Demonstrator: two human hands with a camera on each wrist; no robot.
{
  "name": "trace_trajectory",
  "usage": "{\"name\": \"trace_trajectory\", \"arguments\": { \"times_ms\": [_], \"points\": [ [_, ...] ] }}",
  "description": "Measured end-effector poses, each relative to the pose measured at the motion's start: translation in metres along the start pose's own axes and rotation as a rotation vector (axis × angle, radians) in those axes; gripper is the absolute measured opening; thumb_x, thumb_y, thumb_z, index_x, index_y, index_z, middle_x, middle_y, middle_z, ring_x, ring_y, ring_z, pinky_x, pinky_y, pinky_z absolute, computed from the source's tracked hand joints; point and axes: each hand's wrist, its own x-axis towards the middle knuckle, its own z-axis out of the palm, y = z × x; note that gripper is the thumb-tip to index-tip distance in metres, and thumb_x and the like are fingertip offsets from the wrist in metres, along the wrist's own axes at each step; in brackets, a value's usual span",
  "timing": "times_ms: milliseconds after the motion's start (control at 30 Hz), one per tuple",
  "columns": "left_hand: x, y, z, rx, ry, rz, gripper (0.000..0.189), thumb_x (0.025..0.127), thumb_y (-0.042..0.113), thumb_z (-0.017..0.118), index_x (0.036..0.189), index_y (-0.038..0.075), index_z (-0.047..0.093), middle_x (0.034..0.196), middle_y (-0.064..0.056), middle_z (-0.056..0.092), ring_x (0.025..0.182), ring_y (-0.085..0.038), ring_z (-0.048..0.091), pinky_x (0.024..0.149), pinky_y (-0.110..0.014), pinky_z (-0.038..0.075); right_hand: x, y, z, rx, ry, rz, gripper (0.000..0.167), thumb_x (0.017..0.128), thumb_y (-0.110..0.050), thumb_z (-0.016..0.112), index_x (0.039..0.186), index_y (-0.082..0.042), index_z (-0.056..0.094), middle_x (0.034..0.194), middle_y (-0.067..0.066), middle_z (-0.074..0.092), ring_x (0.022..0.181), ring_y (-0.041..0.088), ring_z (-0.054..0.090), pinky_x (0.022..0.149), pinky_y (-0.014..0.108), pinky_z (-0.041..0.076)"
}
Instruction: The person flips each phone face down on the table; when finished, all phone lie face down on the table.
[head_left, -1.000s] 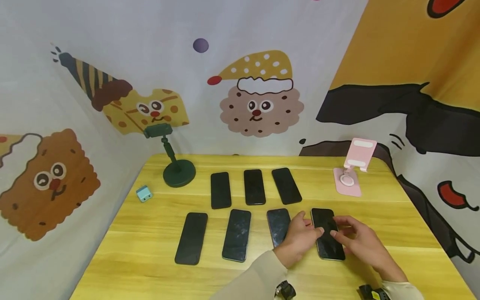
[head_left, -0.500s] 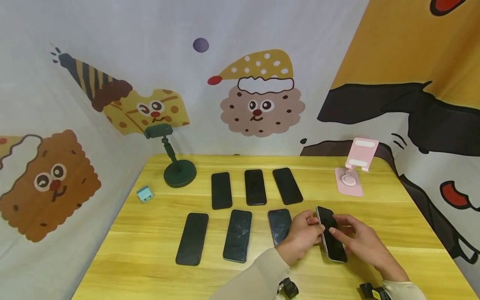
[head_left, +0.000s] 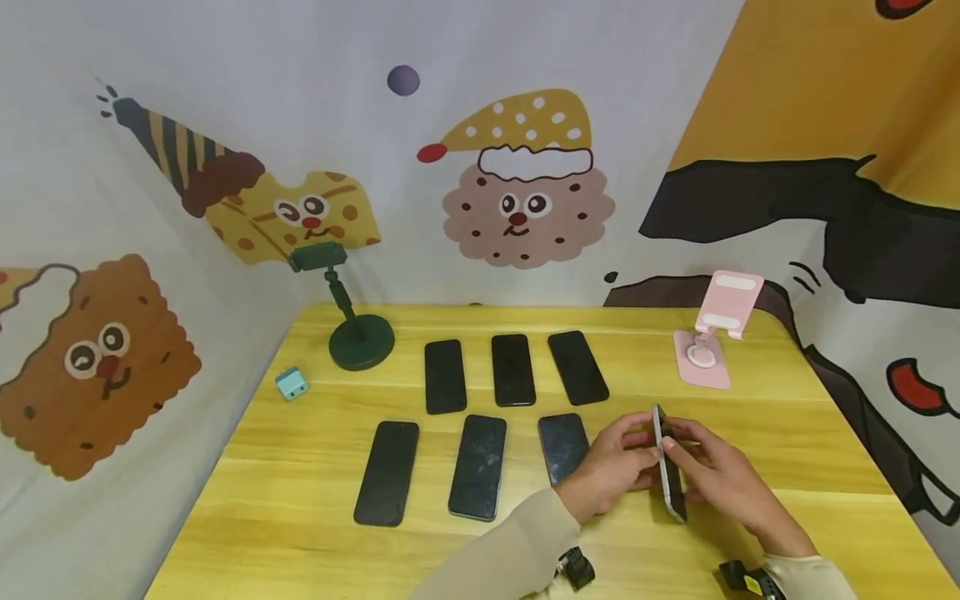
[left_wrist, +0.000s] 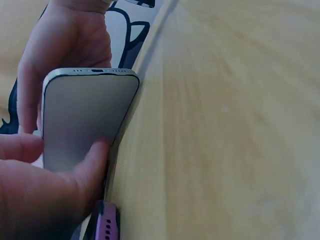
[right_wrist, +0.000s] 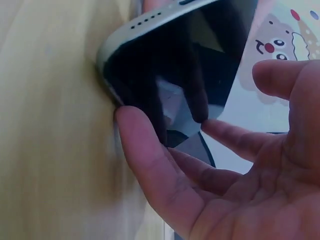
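Observation:
A smartphone (head_left: 671, 483) stands tilted up almost on its long edge between both hands, its black screen turned toward the right. My left hand (head_left: 617, 465) holds it from the left; the left wrist view shows the thumb against the phone's plain grey back (left_wrist: 85, 110) and a finger at its side. From the right, my right hand (head_left: 723, 483) grips the same phone, thumb at the raised edge and fingertips on the glossy screen (right_wrist: 185, 75). Just left of my left hand lies another phone (head_left: 562, 442), partly covered by that hand.
Two phones (head_left: 477, 467) lie further left in the front row, and a back row of 3 phones (head_left: 513, 371) lies behind. A dark green phone stand (head_left: 362, 340) and a small light-blue block (head_left: 292, 384) are at left. A pink phone stand (head_left: 701, 357) stands back right.
The phone has gone from lying flat, screen up, to tilted nearly upright on its edge. Both hands have stayed on it, the left hand shifting slightly right.

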Motion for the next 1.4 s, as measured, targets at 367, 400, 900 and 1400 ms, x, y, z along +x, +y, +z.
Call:
{"name": "trace_trajectory", "arguments": {
  "times_ms": [367, 400, 900, 1400],
  "points": [
    [0.001, -0.002, 0.004, 0.000, -0.145, -0.041, 0.056, 0.101, -0.002, 0.065, 0.143, 0.035, 0.063, 0.141, 0.001, 0.067, 0.118, -0.031, 0.070, 0.089, -0.072, 0.056, -0.004, -0.005, 0.002, -0.014, 0.064, 0.011, 0.071, 0.109, -0.049, 0.057, 0.161, -0.005, 0.036, 0.152, 0.038, 0.050, 0.129, 0.052, 0.061, 0.066, 0.036, 0.064],
    [0.001, -0.002, 0.004, 0.005, -0.138, -0.039, 0.056, 0.100, -0.002, 0.067, 0.142, 0.034, 0.065, 0.141, 0.002, 0.067, 0.116, -0.031, 0.070, 0.089, -0.071, 0.057, -0.004, -0.006, 0.001, -0.021, 0.070, 0.005, 0.071, 0.109, -0.048, 0.058, 0.161, -0.005, 0.036, 0.150, 0.038, 0.051, 0.127, 0.051, 0.063, 0.067, 0.035, 0.064],
    [-0.005, 0.001, 0.006, 0.020, -0.105, -0.045, 0.069, 0.092, -0.011, 0.072, 0.145, 0.031, 0.061, 0.138, 0.006, 0.065, 0.115, -0.023, 0.065, 0.089, -0.063, 0.060, -0.015, -0.012, -0.010, -0.011, 0.115, 0.030, 0.062, 0.113, -0.026, 0.052, 0.162, 0.005, 0.030, 0.145, 0.042, 0.053, 0.114, 0.040, 0.069, 0.068, 0.036, 0.064],
    [-0.006, 0.013, -0.006, 0.053, -0.069, -0.030, 0.076, 0.091, -0.008, 0.076, 0.152, 0.029, 0.053, 0.121, -0.003, 0.061, 0.091, -0.022, 0.069, 0.077, -0.046, 0.065, -0.015, -0.010, -0.019, 0.107, 0.184, 0.021, 0.060, 0.113, -0.023, 0.051, 0.163, 0.002, 0.030, 0.150, 0.040, 0.049, 0.097, -0.004, 0.065, 0.070, 0.036, 0.065]
  ]
}}
